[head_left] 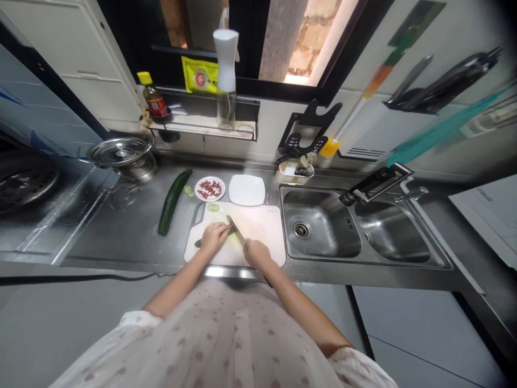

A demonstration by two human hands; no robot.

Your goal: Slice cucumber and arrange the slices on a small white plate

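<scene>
- The right hand (257, 253), at the centre of the frame, is closed around the handle of a knife with a grey metal blade (237, 230).
- The left hand (216, 237), just to its left, has bent fingers holding down a dark green cucumber piece (197, 243), whose end shows at the left.
- Under both is a white rectangular cutting board with grey handle (262, 223); pale green round slices (214, 207) lie near its upper left corner.
- Above the board are a white round plate with small red pieces (210, 188) and a white square plate (246, 189).
- Left of centre, a long dark green whole cucumber (174, 202) lies on the steel worktop (113, 229).
</scene>
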